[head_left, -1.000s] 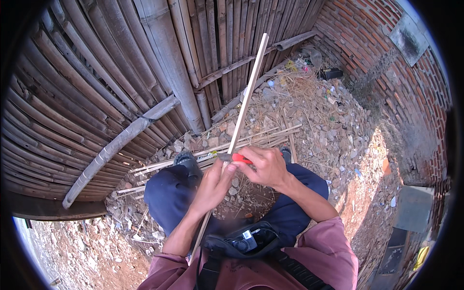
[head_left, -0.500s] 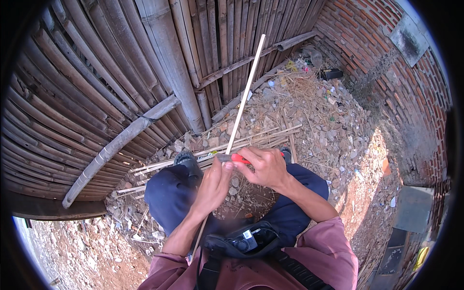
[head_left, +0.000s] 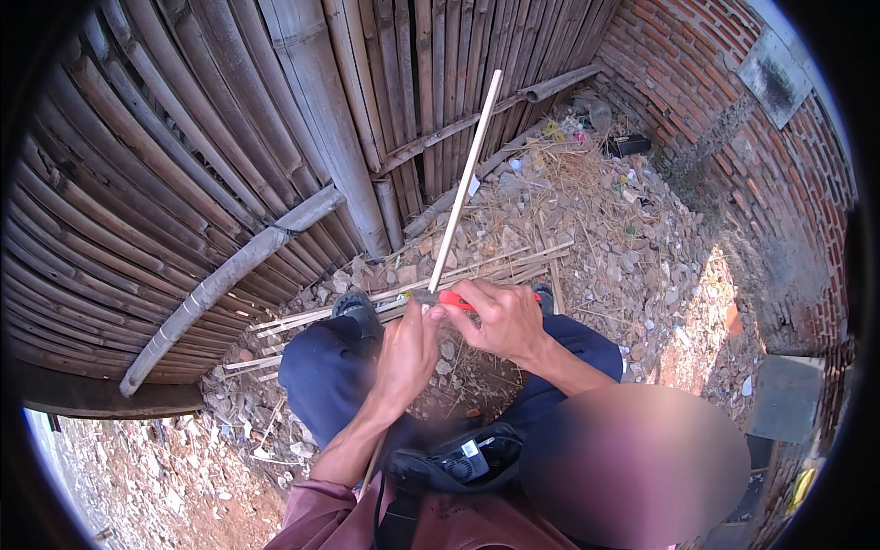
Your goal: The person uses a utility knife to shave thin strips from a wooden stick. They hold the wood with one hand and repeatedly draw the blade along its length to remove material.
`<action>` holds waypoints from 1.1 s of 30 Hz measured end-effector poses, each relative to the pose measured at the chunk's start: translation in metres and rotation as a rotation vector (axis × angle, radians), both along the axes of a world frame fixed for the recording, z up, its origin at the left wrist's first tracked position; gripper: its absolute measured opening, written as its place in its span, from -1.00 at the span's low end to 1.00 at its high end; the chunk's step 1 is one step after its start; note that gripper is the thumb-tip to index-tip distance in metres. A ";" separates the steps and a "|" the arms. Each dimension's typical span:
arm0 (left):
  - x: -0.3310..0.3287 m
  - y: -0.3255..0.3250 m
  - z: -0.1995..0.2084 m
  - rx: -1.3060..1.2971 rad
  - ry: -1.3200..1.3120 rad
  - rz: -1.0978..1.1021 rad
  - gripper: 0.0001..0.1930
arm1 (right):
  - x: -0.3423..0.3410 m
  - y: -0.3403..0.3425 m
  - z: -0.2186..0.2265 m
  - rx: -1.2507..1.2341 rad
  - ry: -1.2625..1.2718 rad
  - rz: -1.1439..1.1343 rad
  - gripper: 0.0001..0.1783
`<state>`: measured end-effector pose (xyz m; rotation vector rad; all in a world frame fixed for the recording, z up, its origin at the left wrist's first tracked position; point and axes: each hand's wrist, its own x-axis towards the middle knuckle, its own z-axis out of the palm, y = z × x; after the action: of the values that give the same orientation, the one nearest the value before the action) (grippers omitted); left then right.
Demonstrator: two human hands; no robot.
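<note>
Left hand (head_left: 406, 346) closed round a long pale wooden stick (head_left: 457, 203) just below the cut point. Right hand (head_left: 502, 319) grips a red-handled knife (head_left: 456, 300); its grey blade sits across the stick, left thumb right up by it. Fingers cover most of the handle, so I can't tell the exact blade contact.

Stick is between the knees, slanted: upper end out over the ground toward the bamboo wall (head_left: 316, 119), lower part running past the left forearm toward the shirt.

Around it: loose pile of similar strips (head_left: 513, 268) on the rubble ground (head_left: 632, 266), just beyond the hands, crossing in front of the shoes; left shoe (head_left: 357, 312) hides part of it. Thick bamboo pole (head_left: 220, 268) lies across the wall slats at left. Dry straw (head_left: 573, 174) and litter farther out, with a black box (head_left: 628, 145) near the foot of the brick wall (head_left: 678, 69). Grey panel (head_left: 786, 396) at far right, yellow item (head_left: 800, 489) below it, too small to identify.

Open black pouch (head_left: 458, 463) at the waist, near the stick's lower part. Blurred oval (head_left: 634, 463) blocks the lower right, including most of the right sleeve.
</note>
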<state>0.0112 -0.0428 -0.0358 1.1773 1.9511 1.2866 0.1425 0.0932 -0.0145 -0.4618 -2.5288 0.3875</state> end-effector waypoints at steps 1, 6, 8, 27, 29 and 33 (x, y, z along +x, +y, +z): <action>0.000 0.001 0.001 0.004 0.002 0.003 -0.69 | 0.000 0.001 0.000 0.001 0.004 0.001 -0.79; 0.002 0.002 0.006 0.008 0.023 0.017 -0.69 | -0.001 0.001 0.004 0.044 0.015 0.005 -0.78; 0.005 -0.002 0.002 -0.006 0.090 0.013 -0.69 | 0.000 0.011 0.012 0.070 0.037 -0.059 -0.76; 0.010 -0.013 0.011 -0.059 0.053 -0.076 -0.71 | 0.007 0.059 0.025 0.081 0.244 -0.271 -0.73; 0.014 -0.020 0.002 -0.054 0.092 -0.132 -0.71 | 0.023 0.101 0.044 -0.004 0.270 -0.505 -0.70; 0.014 -0.017 0.000 -0.081 0.129 -0.177 -0.72 | 0.032 0.113 0.035 0.072 0.259 -0.494 -0.69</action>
<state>0.0254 -0.0595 -0.0354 1.3876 1.9205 1.0547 0.1742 0.2067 0.0204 -0.9163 -2.0810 0.1537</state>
